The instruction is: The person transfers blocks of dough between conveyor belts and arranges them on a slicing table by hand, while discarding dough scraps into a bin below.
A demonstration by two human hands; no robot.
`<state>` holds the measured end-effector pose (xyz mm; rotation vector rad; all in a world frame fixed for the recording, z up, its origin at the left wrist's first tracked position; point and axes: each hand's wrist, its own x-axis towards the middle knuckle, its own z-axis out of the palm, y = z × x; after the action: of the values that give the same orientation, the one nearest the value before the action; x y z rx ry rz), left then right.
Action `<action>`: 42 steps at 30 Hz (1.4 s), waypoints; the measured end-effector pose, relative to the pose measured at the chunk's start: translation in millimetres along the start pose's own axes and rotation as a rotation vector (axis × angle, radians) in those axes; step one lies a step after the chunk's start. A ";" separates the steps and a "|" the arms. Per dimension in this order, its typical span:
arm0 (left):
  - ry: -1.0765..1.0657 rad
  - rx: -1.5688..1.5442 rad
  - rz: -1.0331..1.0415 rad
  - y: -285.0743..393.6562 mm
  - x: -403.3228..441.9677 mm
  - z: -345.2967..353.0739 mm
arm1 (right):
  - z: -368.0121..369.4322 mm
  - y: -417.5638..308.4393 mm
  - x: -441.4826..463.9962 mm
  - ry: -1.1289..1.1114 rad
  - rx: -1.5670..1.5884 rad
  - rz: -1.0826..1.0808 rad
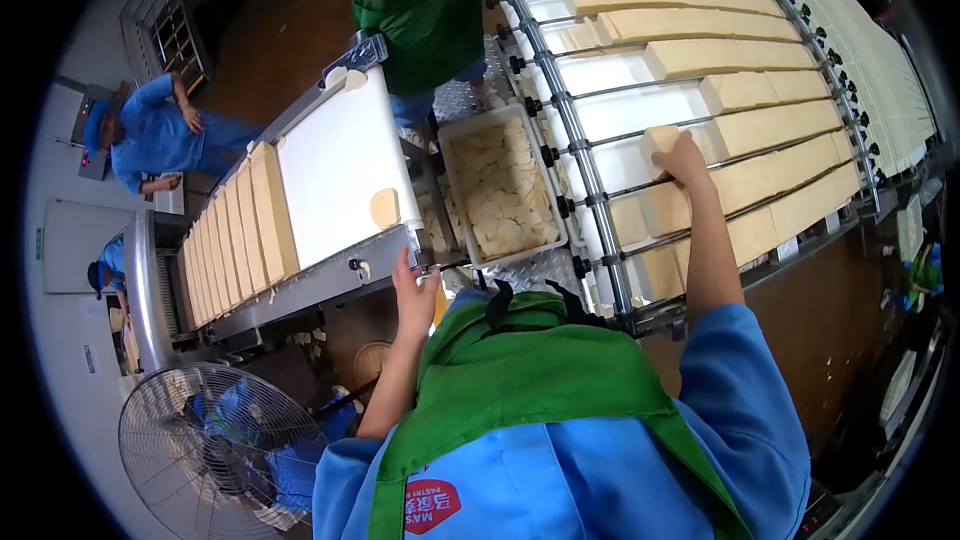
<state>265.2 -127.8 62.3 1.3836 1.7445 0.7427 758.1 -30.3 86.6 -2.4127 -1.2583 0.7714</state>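
My right hand (682, 160) reaches over the right-hand conveyor, its fingers closed round the near end of a pale dough block (660, 142). Several similar long dough blocks (745, 135) lie there in lanes between thin metal rods. My left hand (415, 292) is raised beside the corner of the left-hand conveyor, fingers apart and holding nothing. On that white belt (345, 160), a row of dough strips (268, 210) stands at the far left. A small rounded dough piece (384, 208) lies near the belt's edge, close to my left hand.
Between the conveyors stands a white tub (452, 175) full of dough scraps (505, 195). A metal crossbar (570, 110) with black knobs edges the right conveyor. A co-worker in a green apron (430, 25) stands ahead; another person (160, 135) is at left, near a large fan (215, 450).
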 end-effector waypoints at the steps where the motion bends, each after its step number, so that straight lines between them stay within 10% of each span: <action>1: -0.010 0.017 -0.016 1.3 -3.4 1.1 | 3.3 3.3 -1.1 0.006 -0.007 -0.004; 7: 0.015 0.003 0.017 -17.7 -8.9 -4.9 | -2.7 17.7 -12.3 0.701 -0.355 -0.097; 23: 0.034 0.186 0.163 -52.2 -21.5 -13.6 | 10.2 97.8 83.1 0.492 -0.697 0.166; 25: 0.076 -0.016 0.030 -44.3 -22.5 -17.0 | -3.7 117.1 121.6 0.162 -0.764 0.104; 26: 0.127 -0.050 0.024 -65.8 -18.1 -15.5 | -10.8 30.3 47.9 0.346 -0.685 0.235; 33: 0.598 -0.059 -0.161 -148.4 13.2 -71.1 | 122.2 -60.0 -11.3 0.391 -0.260 -0.774; 39: 0.844 -0.120 -0.328 -193.7 56.4 -145.4 | 134.5 -110.2 -38.1 0.228 -0.438 -0.540; 42: 0.904 -0.052 -0.374 -231.3 92.9 -175.5 | 144.0 -139.6 -54.0 0.143 -0.385 -0.775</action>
<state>-13.8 -89.3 -54.2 0.6466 2.5368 1.2967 556.0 7.9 57.4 -1.8915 -2.2066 0.1327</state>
